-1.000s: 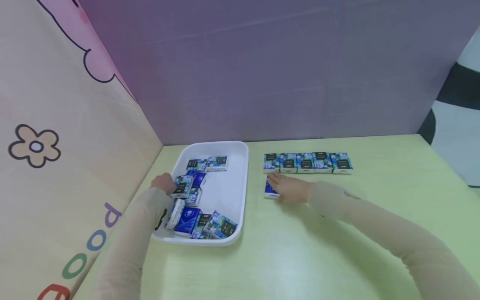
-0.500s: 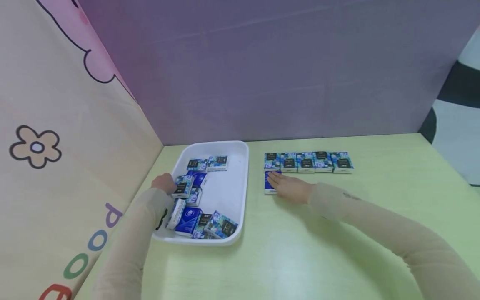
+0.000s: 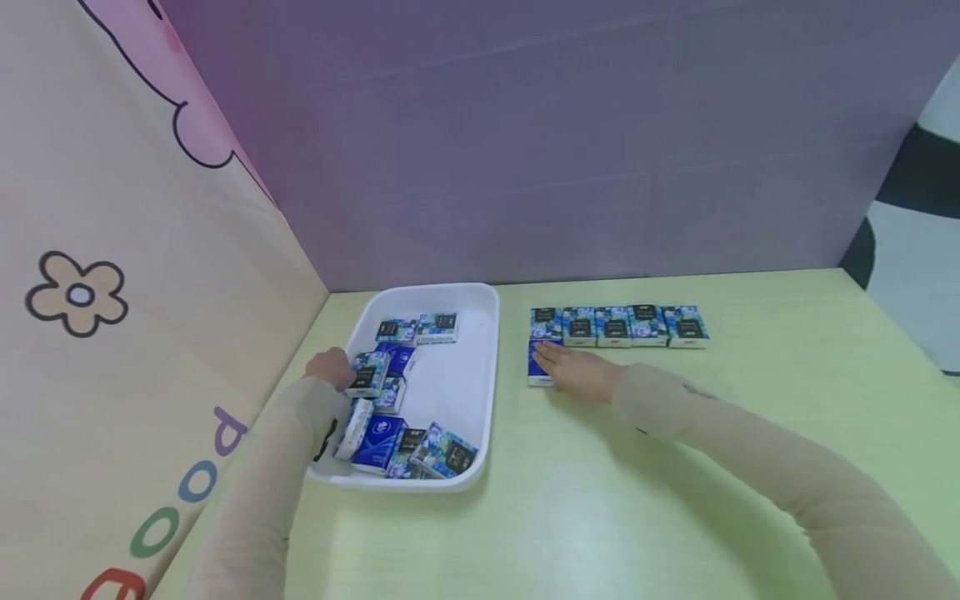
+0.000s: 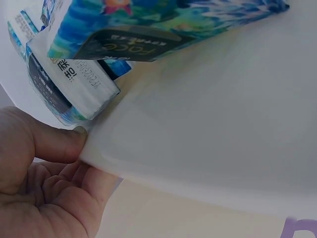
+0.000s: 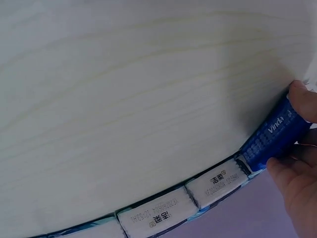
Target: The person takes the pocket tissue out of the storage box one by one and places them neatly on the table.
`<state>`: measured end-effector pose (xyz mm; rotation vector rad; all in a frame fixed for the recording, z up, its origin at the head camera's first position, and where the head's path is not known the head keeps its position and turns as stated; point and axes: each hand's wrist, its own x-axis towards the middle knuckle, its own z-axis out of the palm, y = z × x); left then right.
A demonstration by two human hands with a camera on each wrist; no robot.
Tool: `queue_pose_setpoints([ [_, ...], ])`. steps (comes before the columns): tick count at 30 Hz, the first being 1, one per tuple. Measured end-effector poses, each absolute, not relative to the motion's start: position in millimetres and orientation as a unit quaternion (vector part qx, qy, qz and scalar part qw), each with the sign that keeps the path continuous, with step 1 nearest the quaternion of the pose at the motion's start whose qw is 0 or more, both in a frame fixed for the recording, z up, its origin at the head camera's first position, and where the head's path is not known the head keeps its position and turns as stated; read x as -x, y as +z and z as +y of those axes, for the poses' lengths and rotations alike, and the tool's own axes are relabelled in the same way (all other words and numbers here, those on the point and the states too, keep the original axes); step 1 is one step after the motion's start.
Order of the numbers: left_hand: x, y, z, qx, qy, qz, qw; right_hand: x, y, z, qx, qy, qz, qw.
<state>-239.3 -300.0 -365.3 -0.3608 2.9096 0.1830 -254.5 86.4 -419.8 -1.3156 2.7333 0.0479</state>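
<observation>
My left hand (image 3: 330, 367) pinches the left rim of a white plastic tray (image 3: 491, 383); in the left wrist view the thumb lies over the rim and the curled fingers are beneath it. My right hand (image 3: 581, 375) holds a dark blue Vinda tissue pack (image 5: 275, 131) flat on the table, thumb on one side and fingers on the other. The blue pack's far end meets the leftmost pack (image 3: 546, 323) of a row of flower-printed tissue packs (image 3: 612, 327). Part of the blue pack is hidden under the right hand.
Inside the tray lie several loose tissue packs, flower-printed ones (image 3: 444, 452) and blue ones (image 3: 379, 442), some overlapping. A purple-grey wall (image 3: 487, 167) rises behind the pale green table (image 3: 465, 550). A printed cream panel (image 3: 150, 350) stands close on the left.
My right hand has slid the blue pack slightly away from me, closing the small gap to the row. The left hand stays on the tray rim.
</observation>
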Motion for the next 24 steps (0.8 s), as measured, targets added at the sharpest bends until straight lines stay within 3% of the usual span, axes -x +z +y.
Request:
queue_pose_setpoints([
  [24, 238.9, -363.8, -299.4, 0.116, 0.053, 0.987, 0.099, 257.0, -421.5, 85.6, 0.411, -0.012, 0.909, 0.068],
])
